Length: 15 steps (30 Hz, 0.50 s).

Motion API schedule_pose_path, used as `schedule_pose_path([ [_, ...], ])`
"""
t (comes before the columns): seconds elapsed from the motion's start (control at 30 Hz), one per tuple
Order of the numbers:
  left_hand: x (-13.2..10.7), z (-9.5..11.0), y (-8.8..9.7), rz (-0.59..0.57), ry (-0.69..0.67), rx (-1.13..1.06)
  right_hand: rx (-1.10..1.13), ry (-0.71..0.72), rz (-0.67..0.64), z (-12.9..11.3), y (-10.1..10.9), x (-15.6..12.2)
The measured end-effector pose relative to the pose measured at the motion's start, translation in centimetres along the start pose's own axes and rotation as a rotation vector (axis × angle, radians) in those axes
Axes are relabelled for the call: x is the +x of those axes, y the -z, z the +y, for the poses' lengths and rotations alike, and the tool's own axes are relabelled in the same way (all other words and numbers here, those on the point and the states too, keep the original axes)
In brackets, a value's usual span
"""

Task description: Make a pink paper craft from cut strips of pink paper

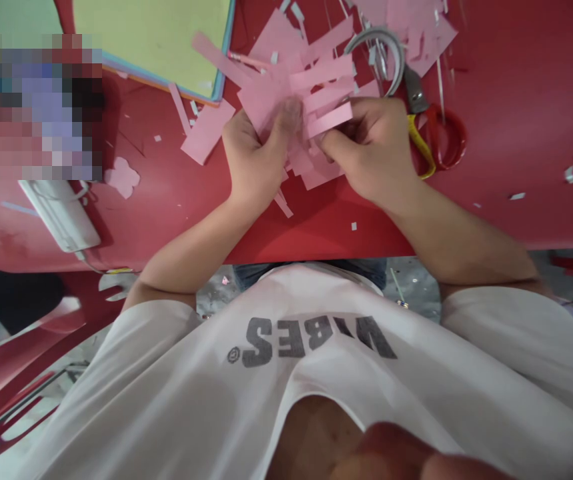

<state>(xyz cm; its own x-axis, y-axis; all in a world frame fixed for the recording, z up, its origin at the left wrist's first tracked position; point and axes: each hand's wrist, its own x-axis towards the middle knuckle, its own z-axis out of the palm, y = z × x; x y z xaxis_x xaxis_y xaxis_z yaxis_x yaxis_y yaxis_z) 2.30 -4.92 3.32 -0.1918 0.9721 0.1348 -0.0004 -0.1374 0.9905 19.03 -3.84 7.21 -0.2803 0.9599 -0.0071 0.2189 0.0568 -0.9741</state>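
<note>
Between my hands is a piece of pink paper (265,93) whose right side is cut into strips. My left hand (259,153) pinches its left part, thumb on top. With thumb and fingers closed, my right hand (373,143) grips one of the strips (330,120) near its lower right. More pink paper scraps (319,175) lie under and around both hands. Just beyond my right hand are a roll of tape (395,57) and scissors (446,137) with red and yellow handles. A pink pencil (249,61) partly shows behind the paper.
A stack of coloured paper (161,40), yellow on top, lies at the back left of the red table (516,167). A white power strip (61,217) with a cable is near the left edge. A pink flower-shaped cutout (123,177) and small white scraps are scattered about.
</note>
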Motion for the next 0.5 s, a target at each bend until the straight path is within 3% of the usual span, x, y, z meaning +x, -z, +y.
schedule_pose_path([
  [0.5, -0.64, 0.79, -0.59, 0.081, -0.11, 0.077, 0.072, -0.036, -0.048, -0.23, -0.32, -0.27],
])
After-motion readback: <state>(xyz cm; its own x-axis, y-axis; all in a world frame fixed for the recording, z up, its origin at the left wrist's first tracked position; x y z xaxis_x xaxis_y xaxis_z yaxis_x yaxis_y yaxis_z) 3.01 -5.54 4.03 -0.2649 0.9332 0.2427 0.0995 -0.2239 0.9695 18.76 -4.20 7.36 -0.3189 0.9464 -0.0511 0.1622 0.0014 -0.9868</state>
